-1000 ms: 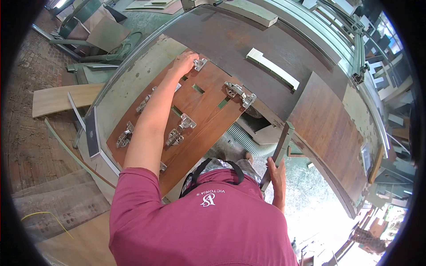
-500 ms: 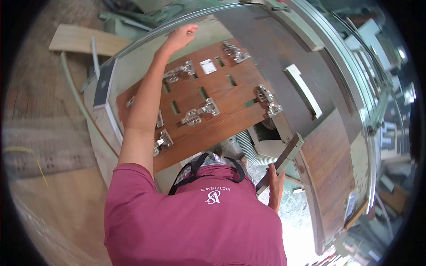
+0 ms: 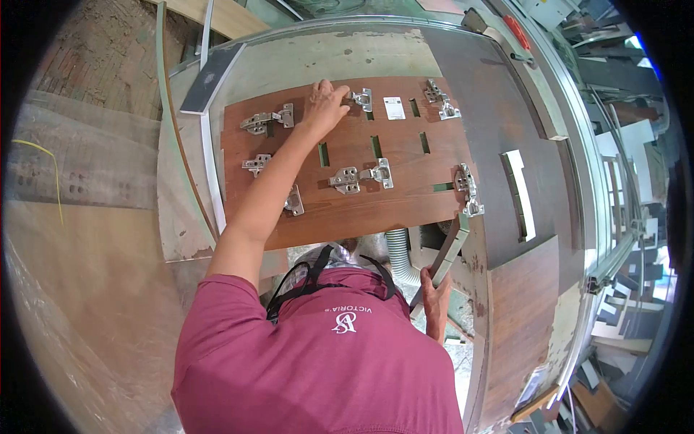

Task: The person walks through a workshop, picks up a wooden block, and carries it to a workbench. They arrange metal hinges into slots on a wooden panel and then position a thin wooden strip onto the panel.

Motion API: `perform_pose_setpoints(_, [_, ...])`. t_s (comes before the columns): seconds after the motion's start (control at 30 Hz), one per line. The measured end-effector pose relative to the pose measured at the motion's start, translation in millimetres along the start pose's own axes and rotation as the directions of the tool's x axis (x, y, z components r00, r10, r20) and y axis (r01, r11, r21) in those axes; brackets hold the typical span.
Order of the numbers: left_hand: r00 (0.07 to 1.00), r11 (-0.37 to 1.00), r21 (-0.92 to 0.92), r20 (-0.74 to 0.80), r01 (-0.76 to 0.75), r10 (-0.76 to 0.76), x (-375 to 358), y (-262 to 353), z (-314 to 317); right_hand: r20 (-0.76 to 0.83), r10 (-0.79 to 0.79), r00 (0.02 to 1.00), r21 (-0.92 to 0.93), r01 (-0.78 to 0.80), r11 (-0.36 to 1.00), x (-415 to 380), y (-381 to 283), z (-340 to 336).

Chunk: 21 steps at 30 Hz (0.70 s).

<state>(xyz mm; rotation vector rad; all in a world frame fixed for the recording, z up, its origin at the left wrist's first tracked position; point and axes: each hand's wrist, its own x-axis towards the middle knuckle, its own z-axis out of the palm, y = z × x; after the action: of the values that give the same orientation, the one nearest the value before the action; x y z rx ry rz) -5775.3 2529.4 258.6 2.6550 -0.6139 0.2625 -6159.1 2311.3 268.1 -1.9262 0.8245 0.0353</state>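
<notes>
A reddish-brown wooden board [image 3: 289,235] with several slots lies flat before me, with metal cabinet hinges on it. My left hand [image 3: 325,108] is curled over the left end of a hinge [image 3: 363,100] near the board's far edge; its fingers partly hide that hinge. Other hinges lie around it, among them a hinge [image 3: 266,119] to the left and a hinge [image 3: 361,176] in the middle. Low at the right, my right hand [image 3: 435,293] grips a narrow wooden strip [image 3: 453,249], tilted, its upper end by the board's near right corner.
A white label [image 3: 394,108] is on the board. Right of it, a pale strip [image 3: 519,195] lies on the dark bench top [image 3: 484,108]. A red-handled tool [image 3: 517,32] rests at the back right. A ribbed hose [image 3: 399,253] runs below the bench.
My left hand has come from over the bare bench beyond the board onto the hinge. My right hand keeps its hold on the strip. The view has shifted.
</notes>
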Motion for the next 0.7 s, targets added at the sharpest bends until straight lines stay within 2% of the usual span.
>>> perform_pose_setpoints(0.03, [0.999, 1.0, -0.017, -0.049, 0.007, -0.008, 1.1, 3.6, 3.3, 0.0, -0.002, 1.0, -0.001, 0.002, 1.0, -0.3, 0.0, 1.3])
perform_pose_setpoints(0.07, [0.997, 0.993, -0.093, 0.011, 0.079, -0.078, 4.5, 6.3, 4.5, 0.004, -0.005, 1.0, 0.013, 0.005, 1.0, -1.8, 0.4, 2.9])
perform_pose_setpoints(0.1, [0.997, 0.993, -0.095, 0.008, 0.073, -0.072, 6.5, 5.3, 7.1, 0.003, -0.012, 1.0, 0.028, 0.012, 1.0, -1.7, 3.1, 4.6])
perform_pose_setpoints(0.2, [1.0, 0.994, -0.114, -0.005, 0.005, -0.005, 10.4, -0.2, 11.5, -0.005, -0.019, 1.0, 0.048, 0.019, 0.999, -4.0, 3.4, 6.1])
perform_pose_setpoints(0.27, [0.988, 0.975, -0.177, 0.05, -0.136, 0.147, 11.0, -6.7, 10.9, -0.037, -0.016, 0.999, 0.08, 0.019, 0.997, -7.3, 4.1, 7.7])
perform_pose_setpoints(0.4, [0.986, 0.977, -0.16, 0.066, -0.142, 0.154, 8.1, -6.8, 5.3, -0.075, 0.008, 0.997, 0.075, -0.003, 0.997, -11.6, 6.6, 5.6])
perform_pose_setpoints(0.57, [0.985, 0.976, -0.133, 0.011, -0.171, 0.174, 6.9, -8.7, 12.0, -0.088, 0.054, 0.995, 0.076, -0.047, 0.996, -15.4, 6.6, 3.6])
perform_pose_setpoints(0.7, [0.985, 0.977, -0.147, 0.055, -0.152, 0.162, 6.9, -8.9, 6.4, -0.017, 0.056, 0.998, 0.037, -0.056, 0.998, -15.7, 8.1, 4.3])
